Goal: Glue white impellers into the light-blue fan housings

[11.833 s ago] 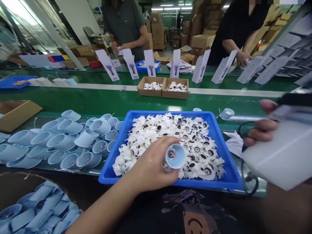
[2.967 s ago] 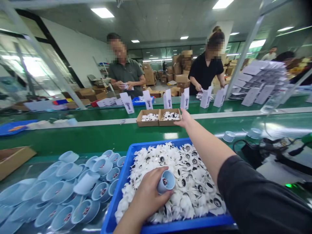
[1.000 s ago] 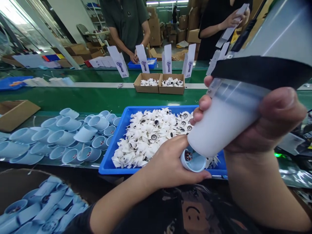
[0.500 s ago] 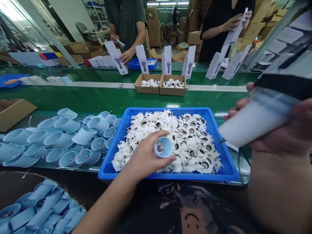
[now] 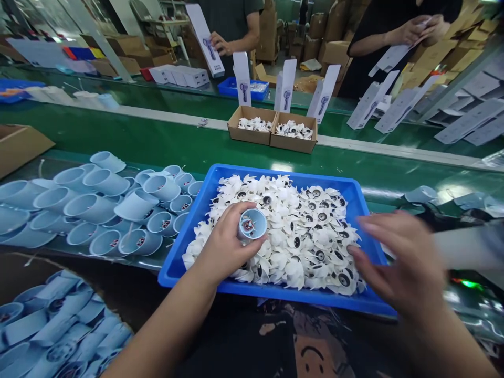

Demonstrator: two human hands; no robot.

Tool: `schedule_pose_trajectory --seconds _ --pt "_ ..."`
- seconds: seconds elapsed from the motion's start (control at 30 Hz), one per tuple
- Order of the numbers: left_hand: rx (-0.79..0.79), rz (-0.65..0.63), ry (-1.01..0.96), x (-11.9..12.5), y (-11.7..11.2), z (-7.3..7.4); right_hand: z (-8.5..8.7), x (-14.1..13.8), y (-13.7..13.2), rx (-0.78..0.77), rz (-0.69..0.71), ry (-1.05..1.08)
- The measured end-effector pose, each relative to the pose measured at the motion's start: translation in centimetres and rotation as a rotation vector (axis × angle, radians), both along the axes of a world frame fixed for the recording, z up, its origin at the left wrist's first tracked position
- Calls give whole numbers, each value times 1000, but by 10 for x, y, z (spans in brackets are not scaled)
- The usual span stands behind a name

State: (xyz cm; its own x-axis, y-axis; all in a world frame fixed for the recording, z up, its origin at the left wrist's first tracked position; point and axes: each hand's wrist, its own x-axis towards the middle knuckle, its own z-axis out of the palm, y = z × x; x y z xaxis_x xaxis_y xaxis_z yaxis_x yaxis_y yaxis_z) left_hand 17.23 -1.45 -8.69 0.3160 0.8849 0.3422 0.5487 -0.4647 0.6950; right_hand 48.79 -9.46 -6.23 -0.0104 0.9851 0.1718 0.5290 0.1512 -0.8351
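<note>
My left hand (image 5: 222,249) is closed round a light blue cup-shaped housing (image 5: 252,224) and holds it open end up over the blue tray (image 5: 271,291). The tray is heaped with several white fan impellers (image 5: 303,236). My right hand (image 5: 397,260) hovers over the tray's near right corner, smeared by motion. Its fingers are stretched out and apart with nothing between them. A blurred white bottle (image 5: 468,247) lies just to the right of that hand.
Several light blue housings (image 5: 98,202) lie heaped left of the tray, and more fill a bin (image 5: 43,325) at lower left. Two cardboard boxes (image 5: 271,131) of impellers ride the green belt (image 5: 157,142). Two people fold white cartons (image 5: 285,84) beyond it. Another cardboard box (image 5: 19,147) sits far left.
My right hand has let go of the white bottle and swung down left toward the tray. My left hand keeps the blue housing in about the same place.
</note>
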Motion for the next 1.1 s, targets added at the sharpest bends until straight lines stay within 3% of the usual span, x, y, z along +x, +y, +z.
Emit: schedule_pose_trajectory --seconds 0.1,0.17,0.57,0.7,0.8,0.87,0.9,0.97,1.03,1.1 --pt "18 -33 3 -1 2 -2 -7 -20 18 -113 152 -708" --pt "13 -49 9 -1 3 -3 -12 -26 29 -198 215 -1013" --pt "146 -127 49 -3 2 -8 10 -39 39 -344 314 -1278" --pt "121 -166 47 -3 1 -7 10 -42 42 -330 340 -1312" --pt "78 -189 20 -4 -1 -4 20 -41 43 -298 319 -1312" --pt "65 -177 4 -4 -3 -3 32 -41 42 -234 313 -1181" --pt "67 -162 -8 -4 -3 -3 37 -42 42 -193 319 -1005" --pt "80 -129 -33 -3 -2 -2 42 -49 40 -140 355 -440" --pt "99 -121 -39 -1 0 -1 39 -60 40 -195 377 167" --pt "133 -153 -25 1 1 1 31 -73 42 -260 376 480"
